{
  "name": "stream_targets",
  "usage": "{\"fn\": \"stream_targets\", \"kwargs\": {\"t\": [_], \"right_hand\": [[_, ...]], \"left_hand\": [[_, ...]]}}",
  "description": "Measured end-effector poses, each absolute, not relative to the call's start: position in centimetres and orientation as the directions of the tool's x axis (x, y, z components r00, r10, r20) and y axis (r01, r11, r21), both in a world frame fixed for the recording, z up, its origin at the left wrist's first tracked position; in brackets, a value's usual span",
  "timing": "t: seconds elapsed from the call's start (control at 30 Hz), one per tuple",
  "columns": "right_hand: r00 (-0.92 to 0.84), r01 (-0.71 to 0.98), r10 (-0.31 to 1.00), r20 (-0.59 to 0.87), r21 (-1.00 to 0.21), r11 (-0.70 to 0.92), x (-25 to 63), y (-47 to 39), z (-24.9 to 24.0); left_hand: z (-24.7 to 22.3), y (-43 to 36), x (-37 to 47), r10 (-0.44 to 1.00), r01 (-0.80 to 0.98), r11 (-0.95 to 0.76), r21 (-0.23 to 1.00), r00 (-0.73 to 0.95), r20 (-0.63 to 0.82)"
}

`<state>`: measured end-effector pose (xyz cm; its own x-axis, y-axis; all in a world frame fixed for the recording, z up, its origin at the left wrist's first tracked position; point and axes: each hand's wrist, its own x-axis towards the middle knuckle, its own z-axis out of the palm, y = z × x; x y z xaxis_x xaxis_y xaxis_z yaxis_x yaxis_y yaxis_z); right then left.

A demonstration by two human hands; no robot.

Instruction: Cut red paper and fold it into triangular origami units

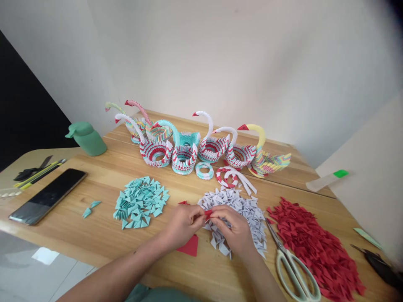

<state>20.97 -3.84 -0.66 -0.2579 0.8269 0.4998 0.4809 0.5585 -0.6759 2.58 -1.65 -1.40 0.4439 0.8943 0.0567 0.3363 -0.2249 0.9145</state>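
Observation:
Between the fingertips of both hands is a small folded piece of red paper (pixel 208 213). My left hand (pixel 184 222) pinches its left end, and my right hand (pixel 234 226) pinches the right end. A flat red paper sheet (pixel 190 246) lies on the table beneath my left wrist, partly covered. Just behind my left fingers a small red paper bit (pixel 183 202) shows. White folded paper triangles (pixel 248 209) are heaped under and behind my right hand. Left of my hands sits a pile of turquoise paper triangles (pixel 141 201).
Several paper swans (pixel 184 161) stand along the back, with two paper rings (pixel 204 171) before them. Scissors (pixel 297 268) and a red triangle pile (pixel 315 247) lie right. A phone (pixel 47 196) and a green jug (pixel 88 138) are left.

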Motion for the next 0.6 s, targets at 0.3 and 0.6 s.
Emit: {"fn": "stream_targets", "kwargs": {"t": [0.3,0.6], "right_hand": [[-0.146,0.454,0.916,0.375,-0.797,0.398,20.56,-4.29,-0.58],[-0.14,0.489,0.899,0.415,-0.761,0.427,20.57,-4.31,-1.01]], "left_hand": [[-1.12,-2.06,2.52,0.848,0.315,-0.338,0.887,0.51,0.142],[-1.08,-2.06,2.66,0.846,0.326,-0.347,0.879,0.514,0.143]]}}
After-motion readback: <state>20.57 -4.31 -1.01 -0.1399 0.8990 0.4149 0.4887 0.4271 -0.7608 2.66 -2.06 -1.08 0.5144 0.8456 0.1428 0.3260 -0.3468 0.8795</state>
